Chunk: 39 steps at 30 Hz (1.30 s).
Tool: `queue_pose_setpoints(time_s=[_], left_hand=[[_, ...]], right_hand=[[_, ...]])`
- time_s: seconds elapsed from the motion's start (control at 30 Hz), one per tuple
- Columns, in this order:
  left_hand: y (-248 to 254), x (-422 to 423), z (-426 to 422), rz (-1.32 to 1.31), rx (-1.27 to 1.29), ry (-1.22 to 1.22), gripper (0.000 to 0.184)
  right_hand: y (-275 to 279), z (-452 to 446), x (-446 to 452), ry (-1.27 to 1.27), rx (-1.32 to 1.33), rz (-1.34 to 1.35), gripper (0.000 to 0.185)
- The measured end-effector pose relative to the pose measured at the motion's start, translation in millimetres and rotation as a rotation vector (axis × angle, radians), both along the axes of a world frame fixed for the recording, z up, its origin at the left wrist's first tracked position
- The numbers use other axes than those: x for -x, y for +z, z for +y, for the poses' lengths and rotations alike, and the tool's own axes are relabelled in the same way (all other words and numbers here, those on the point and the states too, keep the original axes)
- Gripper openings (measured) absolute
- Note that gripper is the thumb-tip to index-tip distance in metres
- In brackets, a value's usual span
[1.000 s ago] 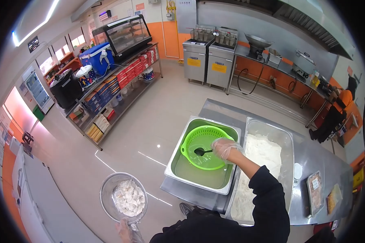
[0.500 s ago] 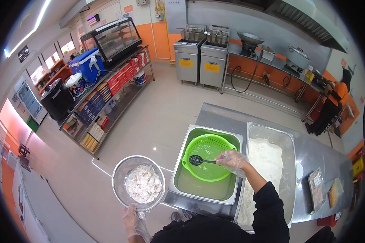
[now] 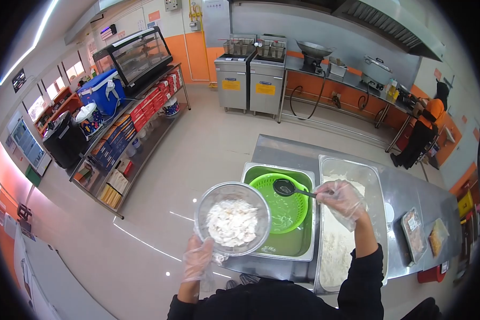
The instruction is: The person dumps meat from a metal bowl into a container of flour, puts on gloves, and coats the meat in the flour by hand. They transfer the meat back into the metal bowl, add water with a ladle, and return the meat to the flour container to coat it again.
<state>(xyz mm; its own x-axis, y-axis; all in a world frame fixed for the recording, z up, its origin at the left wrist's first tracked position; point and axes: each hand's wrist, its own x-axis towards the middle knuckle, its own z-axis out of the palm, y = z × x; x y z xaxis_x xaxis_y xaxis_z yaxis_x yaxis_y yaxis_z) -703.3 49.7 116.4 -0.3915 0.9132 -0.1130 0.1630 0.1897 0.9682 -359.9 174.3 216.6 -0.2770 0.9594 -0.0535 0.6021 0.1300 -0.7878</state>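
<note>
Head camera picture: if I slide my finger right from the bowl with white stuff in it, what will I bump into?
Bowl → green basket → right hand → wrapped pack → small yellowish bag.

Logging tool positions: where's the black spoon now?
In the head view, right of centre, the black spoon is held by the right hand over the green basket.

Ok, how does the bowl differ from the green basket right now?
The bowl is greyish, while the basket is bright green with slotted sides. The bowl is held up by the left hand, whereas the basket sits in the metal pan. The bowl holds white, floury pieces; the basket has cloudy liquid in it. Both are round and open-topped.
</note>
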Motion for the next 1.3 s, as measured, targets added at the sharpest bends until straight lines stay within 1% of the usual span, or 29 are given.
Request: queue_pose_setpoints(time_s=[0.07, 0.1, 0.2, 0.3, 0.4, 0.5, 0.57, 0.6, 0.67, 0.7, 0.8, 0.87, 0.9, 0.97, 1.0, 1.07, 1.17, 1.2, 1.27, 1.3], left_hand=[[4.7, 0.2, 12.6, -0.041, 0.007, -0.194, 0.035], [33.8, -10.6, 11.6, -0.026, 0.130, -0.186, 0.037], [10.9, -12.5, 25.8, -0.184, 0.009, -0.327, 0.042], [13.0, -17.6, 28.8, -0.280, 0.007, -0.348, 0.045], [29.1, -21.6, 26.8, -0.269, 0.083, -0.320, 0.044], [16.5, -15.4, 30.2, -0.186, -0.004, -0.365, 0.043], [20.9, -13.9, 30.2, -0.136, 0.010, -0.359, 0.043], [24.2, -13.2, 29.1, -0.111, 0.018, -0.354, 0.043], [26.7, -13.9, 26.7, -0.078, -0.054, -0.297, 0.037], [27.9, -13.3, 25.3, -0.061, -0.089, -0.270, 0.034], [33.9, -7.6, 24.9, -0.131, 0.044, -0.288, 0.042], [22.9, -3.2, 26.2, -0.140, 0.013, -0.296, 0.042], [21.1, -2.8, 26.1, -0.145, -0.003, -0.300, 0.042], [26.2, 0.1, 23.6, -0.040, 0.040, -0.288, 0.042], [30.0, 1.3, 24.3, 0.013, 0.060, -0.281, 0.042], [31.9, 2.1, 26.0, 0.022, 0.065, -0.266, 0.042], [23.3, 7.4, 25.6, 0.052, 0.023, -0.231, 0.040], [23.2, 8.1, 25.4, 0.065, 0.001, -0.218, 0.040], [31.6, 9.5, 22.4, 0.246, 0.039, -0.192, 0.039], [36.4, 10.3, 21.0, 0.338, 0.058, -0.178, 0.038]], right_hand=[[16.8, -9.9, 6.1, -0.032, -0.017, -0.005, 0.015], [23.7, -14.5, 10.4, -0.032, -0.049, -0.042, 0.016], [28.2, -24.2, 26.0, 0.028, -0.128, -0.046, 0.017], [24.3, -32.6, 48.0, 0.045, -0.203, -0.147, 0.018], [14.0, -38.9, 65.8, 0.085, -0.265, -0.168, 0.020], [5.2, -44.7, 81.9, 0.099, -0.358, -0.173, 0.020], [5.2, -47.6, 89.6, 0.083, -0.380, -0.221, 0.018], [3.6, -47.6, 90.1, 0.072, -0.432, -0.225, 0.018], [-0.7, -46.4, 88.9, 0.050, -0.534, -0.231, 0.016], [-3.7, -44.4, 87.8, 0.043, -0.609, -0.281, 0.016], [-13.4, -37.7, 84.8, 0.026, -0.799, -0.446, 0.013], [-17.8, -37.4, 85.3, 0.026, -0.872, -0.575, 0.011], [-21.4, -37.7, 84.9, 0.069, -0.911, -0.634, 0.013], [-28.3, -40.4, 86.3, 0.158, -0.990, -0.748, 0.018], [-27.6, -43.3, 87.1, 0.198, -1.034, -0.745, 0.019], [-21.9, -52.2, 86.4, 0.278, -1.123, -0.738, 0.021], [-21.5, -58.2, 80.3, 0.262, -1.113, -0.711, 0.028], [-23.4, -56.9, 78.4, 0.217, -1.112, -0.671, 0.027], [-28.9, -53.2, 74.5, 0.126, -1.106, -0.593, 0.023], [-30.2, -52.1, 72.2, 0.049, -1.075, -0.649, 0.019]])
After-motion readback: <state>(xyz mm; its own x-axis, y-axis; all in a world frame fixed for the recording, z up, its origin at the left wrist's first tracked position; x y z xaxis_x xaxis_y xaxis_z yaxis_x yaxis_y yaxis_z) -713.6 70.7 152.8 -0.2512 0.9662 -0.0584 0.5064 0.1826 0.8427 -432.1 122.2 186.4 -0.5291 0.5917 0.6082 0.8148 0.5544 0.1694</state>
